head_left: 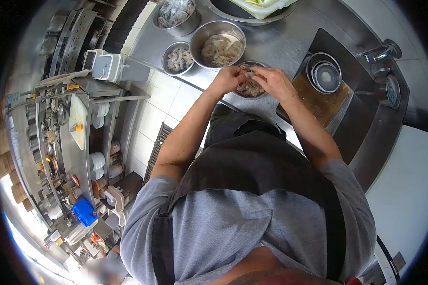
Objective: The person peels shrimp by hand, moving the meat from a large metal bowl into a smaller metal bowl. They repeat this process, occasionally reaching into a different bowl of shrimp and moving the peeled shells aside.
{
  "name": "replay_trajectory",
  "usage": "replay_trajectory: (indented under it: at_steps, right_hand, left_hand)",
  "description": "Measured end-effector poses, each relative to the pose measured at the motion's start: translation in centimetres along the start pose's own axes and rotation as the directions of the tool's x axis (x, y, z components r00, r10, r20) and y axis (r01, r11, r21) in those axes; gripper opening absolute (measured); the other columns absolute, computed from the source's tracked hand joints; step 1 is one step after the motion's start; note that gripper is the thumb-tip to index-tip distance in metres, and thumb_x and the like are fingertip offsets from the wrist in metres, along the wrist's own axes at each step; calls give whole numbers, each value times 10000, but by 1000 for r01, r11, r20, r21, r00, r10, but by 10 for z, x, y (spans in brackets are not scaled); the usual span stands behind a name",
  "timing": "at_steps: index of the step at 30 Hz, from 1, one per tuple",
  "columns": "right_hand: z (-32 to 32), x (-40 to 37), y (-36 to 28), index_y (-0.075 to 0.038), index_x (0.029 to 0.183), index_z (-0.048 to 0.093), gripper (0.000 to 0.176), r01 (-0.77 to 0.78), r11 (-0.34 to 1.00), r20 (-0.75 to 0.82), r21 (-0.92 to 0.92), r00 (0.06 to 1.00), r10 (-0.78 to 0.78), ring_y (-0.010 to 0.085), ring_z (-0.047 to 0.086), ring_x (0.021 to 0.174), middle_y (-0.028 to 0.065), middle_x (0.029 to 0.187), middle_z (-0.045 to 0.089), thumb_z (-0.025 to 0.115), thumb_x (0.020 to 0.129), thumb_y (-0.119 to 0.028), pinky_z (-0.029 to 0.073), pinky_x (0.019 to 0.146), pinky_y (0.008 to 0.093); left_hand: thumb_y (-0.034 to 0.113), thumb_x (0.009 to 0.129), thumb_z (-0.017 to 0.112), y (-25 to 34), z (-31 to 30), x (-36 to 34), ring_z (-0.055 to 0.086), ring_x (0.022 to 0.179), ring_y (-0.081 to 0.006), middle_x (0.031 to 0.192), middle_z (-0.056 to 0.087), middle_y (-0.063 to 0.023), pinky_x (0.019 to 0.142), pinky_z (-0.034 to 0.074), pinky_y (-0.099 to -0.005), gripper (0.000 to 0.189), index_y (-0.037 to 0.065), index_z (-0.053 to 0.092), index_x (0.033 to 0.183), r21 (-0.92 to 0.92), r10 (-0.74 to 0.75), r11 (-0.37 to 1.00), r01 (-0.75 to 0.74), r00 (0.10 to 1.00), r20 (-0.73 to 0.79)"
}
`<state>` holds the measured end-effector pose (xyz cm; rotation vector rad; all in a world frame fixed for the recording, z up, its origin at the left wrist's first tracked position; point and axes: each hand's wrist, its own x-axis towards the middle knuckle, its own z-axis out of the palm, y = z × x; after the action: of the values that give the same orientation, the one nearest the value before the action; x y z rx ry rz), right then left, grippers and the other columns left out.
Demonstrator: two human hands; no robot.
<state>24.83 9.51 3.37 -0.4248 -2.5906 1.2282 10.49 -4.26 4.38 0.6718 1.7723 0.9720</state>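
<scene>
My left hand (229, 79) and my right hand (275, 84) meet over a metal bowl (248, 97) of brownish shrimp shells. The fingers of both are closed in a pinch around a small pale shrimp (250, 74), partly covered by the fingertips. Beside my left hand stands a large steel bowl (243, 37) with whole greyish shrimp (219, 51) in it. To its left, a smaller steel bowl (165, 58) contains peeled shrimp (179, 59).
A steel pot (181, 29) with clear plastic inside stands at the back left, near a white basin (266, 8). On the right, nested metal bowls (338, 71) rest on a brown board (314, 102) at the sink, below a tap (383, 51). Shelving (76, 85) lines the left.
</scene>
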Motion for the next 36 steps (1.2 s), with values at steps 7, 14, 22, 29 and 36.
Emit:
replay_trajectory:
  at_steps: [7,14,22,29,36]
  right_hand:
    - [6,-3,-2,-44,966,660,200,156,974,-22,-164,987,-162,381,645,773,202,835,666,614,836,-189,517,686,470]
    - [9,-3,-1,-13,960,655,216,133,982,14,-135,991,-132,411,633,732,241,766,637,569,838,-169,509,671,490]
    - [2,-4,-1,11,1022,660,236,-117,962,45,246,993,109,288,683,722,187,802,679,564,842,-107,527,671,370]
    - [10,-3,14,9,1010,675,219,-205,844,51,495,977,207,162,686,718,104,797,701,563,857,-102,515,681,284]
    - [1,-3,7,-57,1033,685,238,-184,972,19,144,983,183,293,676,753,167,887,687,592,835,-151,523,710,347]
  left_hand:
    - [130,882,621,3,4,-2,592,657,-123,746,659,-66,607,473,-273,166,-26,659,927,25,30,999,-29,1000,-11]
    - [130,848,645,6,3,-4,599,702,-120,790,673,-82,635,477,-280,178,-21,665,940,219,111,970,-101,993,-34]
    - [131,861,642,10,2,-10,542,708,-93,778,642,-30,647,438,-265,163,4,658,961,67,121,991,-118,992,-42]
    - [141,878,640,4,0,-9,556,753,-96,808,645,-20,683,447,-264,162,2,653,960,22,213,977,-212,975,-68]
    - [153,880,639,-2,-5,-1,579,722,-112,784,657,-46,672,464,-267,172,-1,654,955,209,173,965,-156,983,-65]
